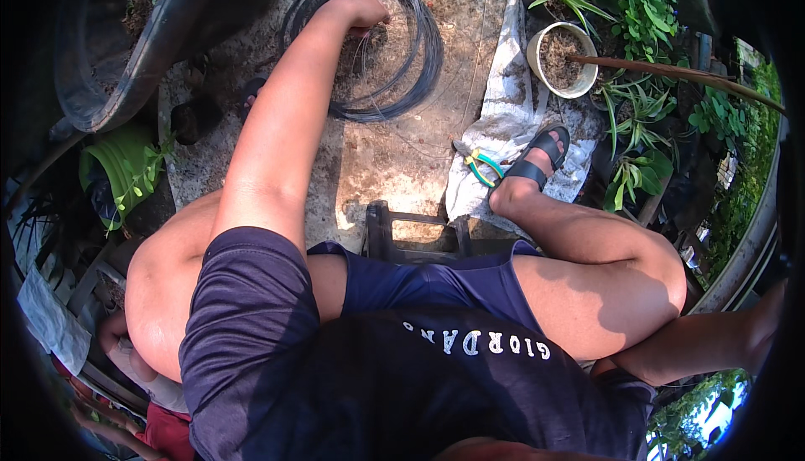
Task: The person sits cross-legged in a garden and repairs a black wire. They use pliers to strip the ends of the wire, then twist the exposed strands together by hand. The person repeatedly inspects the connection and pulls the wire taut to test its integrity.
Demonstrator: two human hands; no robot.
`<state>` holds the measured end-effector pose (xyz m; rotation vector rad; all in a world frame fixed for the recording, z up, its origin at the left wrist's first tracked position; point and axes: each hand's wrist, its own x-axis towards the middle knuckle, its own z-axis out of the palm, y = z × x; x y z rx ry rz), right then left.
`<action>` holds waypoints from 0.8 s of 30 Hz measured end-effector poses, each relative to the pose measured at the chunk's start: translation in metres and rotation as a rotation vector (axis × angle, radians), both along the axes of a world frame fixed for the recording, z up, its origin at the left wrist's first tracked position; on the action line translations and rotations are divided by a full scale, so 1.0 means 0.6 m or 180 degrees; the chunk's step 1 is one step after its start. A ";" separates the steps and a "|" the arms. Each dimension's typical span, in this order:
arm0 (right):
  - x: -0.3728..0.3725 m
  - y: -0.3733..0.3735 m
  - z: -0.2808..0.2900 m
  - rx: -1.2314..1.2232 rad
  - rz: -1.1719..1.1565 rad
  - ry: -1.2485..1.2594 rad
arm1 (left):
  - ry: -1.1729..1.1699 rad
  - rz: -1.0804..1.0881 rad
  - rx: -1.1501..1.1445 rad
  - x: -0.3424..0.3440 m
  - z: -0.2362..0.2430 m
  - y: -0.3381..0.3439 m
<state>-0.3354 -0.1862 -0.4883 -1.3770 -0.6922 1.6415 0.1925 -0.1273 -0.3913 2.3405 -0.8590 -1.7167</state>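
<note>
My left hand reaches forward with curled fingers closed on the coil of dark, thin wire, which lies on the stained concrete. My right hand is at the right rim, dark and cut off, so its fingers cannot be made out. Green-and-yellow-handled pliers lie on a crumpled white sack, right beside my sandaled right foot.
A pot of soil, a long brown stick and plants line the right. A large black rubber container is at upper left. A black stool sits between my legs. Another person's red clothing shows at lower left.
</note>
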 end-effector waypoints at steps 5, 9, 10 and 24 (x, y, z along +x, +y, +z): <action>0.048 -0.033 -0.006 0.1925 -0.0022 -0.0507 | -0.0469 -0.0658 -0.0720 0.018 -0.038 0.011; 0.010 -0.037 -0.011 0.1902 -0.0666 0.0147 | 0.0669 0.0395 -0.0103 0.007 0.026 -0.004; -0.001 -0.039 -0.011 0.1711 -0.0778 0.0371 | 0.0843 0.0644 -0.0054 0.004 0.039 0.000; 0.010 -0.011 0.031 -0.0556 0.0216 -0.0099 | -0.1951 0.3629 -0.1502 -0.009 0.005 0.199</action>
